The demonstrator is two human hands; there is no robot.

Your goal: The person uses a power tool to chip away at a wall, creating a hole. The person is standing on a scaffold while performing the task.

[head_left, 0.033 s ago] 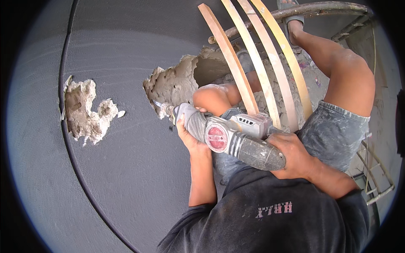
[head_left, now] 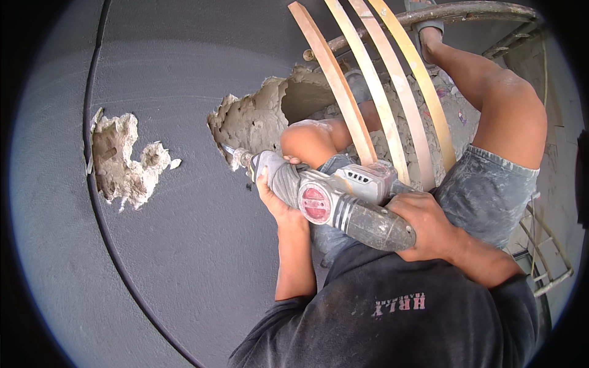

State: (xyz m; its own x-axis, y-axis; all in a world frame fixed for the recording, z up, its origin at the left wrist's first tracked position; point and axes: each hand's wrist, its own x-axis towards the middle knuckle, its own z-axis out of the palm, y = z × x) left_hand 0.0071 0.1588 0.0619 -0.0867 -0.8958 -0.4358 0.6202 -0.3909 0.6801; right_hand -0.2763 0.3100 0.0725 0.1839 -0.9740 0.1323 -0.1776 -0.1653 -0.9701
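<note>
Across my lap lies a dusty rotary hammer (head_left: 371, 224), grey and black with a round red cap on its side. My left hand (head_left: 281, 202) is wrapped around its front part, where a grey cloth (head_left: 279, 175) covers the body. At the rear, my right hand (head_left: 423, 221) grips the handle, its fingers partly hidden behind the tool. The metal chisel bit (head_left: 229, 149) points left, with its tip at the lower left edge of a jagged broken hole (head_left: 248, 126) in the dark grey wall (head_left: 202, 245).
A second broken patch (head_left: 116, 162) lies farther left, beside a black cable (head_left: 93, 196) running down the wall. Several wooden strips (head_left: 383, 104) stand beyond my knees. Rubble (head_left: 451, 104) lies behind them. Metal scaffold tubes (head_left: 466, 11) cross the far right, with a frame (head_left: 546, 257) at right.
</note>
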